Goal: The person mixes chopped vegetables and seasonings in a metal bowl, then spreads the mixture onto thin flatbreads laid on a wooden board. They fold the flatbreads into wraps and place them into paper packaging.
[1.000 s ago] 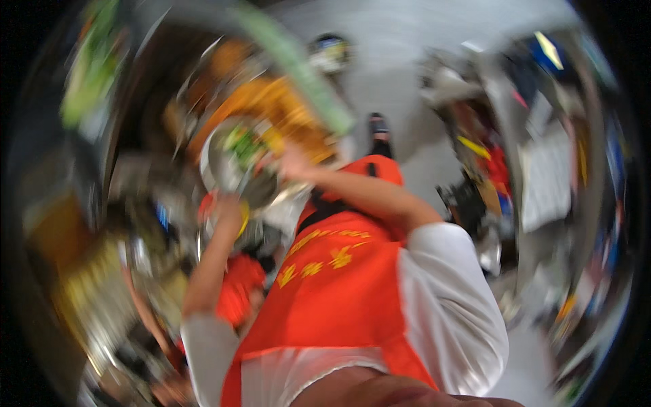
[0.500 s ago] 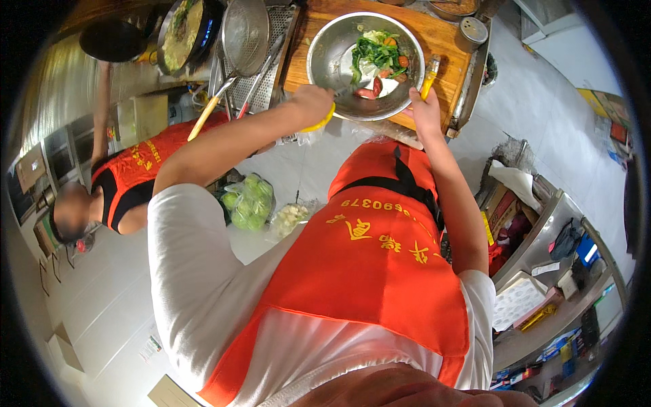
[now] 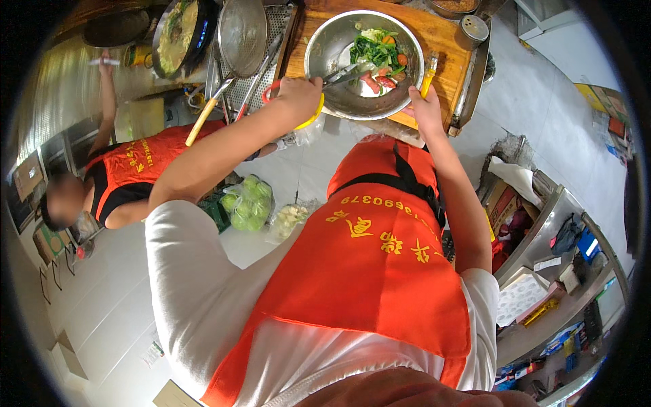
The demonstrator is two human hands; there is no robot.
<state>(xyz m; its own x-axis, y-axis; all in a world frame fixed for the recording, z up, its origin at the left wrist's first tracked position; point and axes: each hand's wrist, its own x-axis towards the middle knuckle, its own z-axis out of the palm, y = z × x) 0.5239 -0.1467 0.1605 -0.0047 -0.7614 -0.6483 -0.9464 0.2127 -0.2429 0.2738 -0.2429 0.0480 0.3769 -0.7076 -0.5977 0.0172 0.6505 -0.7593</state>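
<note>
A steel mixing bowl (image 3: 325, 91) sits on a wooden board, with chopped greens (image 3: 376, 51), orange slices and pieces of cut sausage (image 3: 373, 83) inside. My left hand (image 3: 298, 96) is closed on scissors (image 3: 342, 73) that have a red and a yellow handle loop. The blades reach over the bowl's left side and end beside the sausage pieces. At the bowl's near right rim, my right hand (image 3: 424, 107) grips the edge. Just beyond its fingers is a brush (image 3: 428, 80) with a yellow handle; whether the hand touches it I cannot tell.
A wooden board (image 3: 451, 81) bears the bowl and a shaker tin (image 3: 472, 31). To the left are a mesh strainer (image 3: 243, 37), a perforated tray (image 3: 261, 85) and a wok (image 3: 178, 41). A co-worker (image 3: 135, 166) stands at far left, near bagged green vegetables (image 3: 249, 203).
My left hand has shifted slightly left, and the scissors' blades and red loop show more. The sausage pieces have shifted in the bowl. The co-worker's arm and dark pan have moved.
</note>
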